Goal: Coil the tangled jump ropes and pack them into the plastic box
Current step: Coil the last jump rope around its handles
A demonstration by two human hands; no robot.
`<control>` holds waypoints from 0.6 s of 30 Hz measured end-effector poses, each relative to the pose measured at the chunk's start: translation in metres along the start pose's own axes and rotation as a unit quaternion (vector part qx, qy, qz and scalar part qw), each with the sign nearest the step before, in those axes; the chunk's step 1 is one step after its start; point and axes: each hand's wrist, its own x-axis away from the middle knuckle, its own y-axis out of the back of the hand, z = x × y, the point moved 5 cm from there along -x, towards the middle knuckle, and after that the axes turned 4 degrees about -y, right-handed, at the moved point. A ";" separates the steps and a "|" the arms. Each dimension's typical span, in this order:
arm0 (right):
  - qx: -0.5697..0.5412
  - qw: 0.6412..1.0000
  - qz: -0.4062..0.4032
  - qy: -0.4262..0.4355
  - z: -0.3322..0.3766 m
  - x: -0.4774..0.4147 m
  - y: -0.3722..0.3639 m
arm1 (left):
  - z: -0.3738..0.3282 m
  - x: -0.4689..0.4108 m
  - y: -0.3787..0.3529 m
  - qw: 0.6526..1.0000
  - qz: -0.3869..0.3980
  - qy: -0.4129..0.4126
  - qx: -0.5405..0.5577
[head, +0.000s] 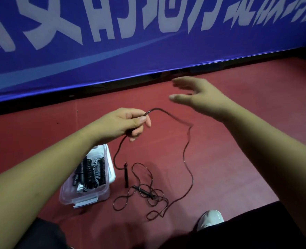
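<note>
Both hands raised: left hand [130,123] pinches the jump rope [188,141]; right hand [197,94] released, above it.

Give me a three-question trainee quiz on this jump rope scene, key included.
1. True or false: the right hand grips the loose rope.
2. What does the plastic box hold? A) coiled ropes B) balls C) nothing
3. Fill in: the loose rope's handles lie on the red ____.
Key: 1 false, it is open; the left hand grips the loose rope. 2 A. 3 floor.
</note>
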 end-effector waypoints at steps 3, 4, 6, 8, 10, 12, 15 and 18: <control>0.042 0.985 0.156 0.067 0.026 0.016 -0.036 | -0.021 -0.001 -0.011 0.999 0.015 -0.031 0.006; 0.049 0.979 0.183 0.078 0.029 0.018 -0.043 | -0.024 -0.002 -0.012 0.999 0.008 -0.030 0.017; -0.004 0.981 0.168 0.093 0.034 0.018 -0.040 | -0.019 -0.001 -0.005 1.000 -0.013 -0.005 0.026; -0.141 0.985 0.060 0.077 0.033 0.008 -0.015 | -0.004 0.003 0.004 0.998 0.002 0.047 -0.034; -0.293 0.954 -0.062 0.024 0.020 -0.002 0.017 | 0.017 0.009 0.010 0.992 0.037 0.097 -0.073; -0.228 0.964 -0.133 -0.025 -0.003 -0.009 0.033 | 0.030 0.013 0.018 0.993 0.012 0.106 -0.039; 0.113 0.988 -0.085 -0.064 -0.032 -0.016 0.021 | 0.027 0.010 0.024 0.996 -0.045 0.068 0.031; 0.063 0.998 0.020 0.007 -0.010 -0.005 -0.009 | 0.009 0.004 0.009 0.998 -0.022 0.047 0.023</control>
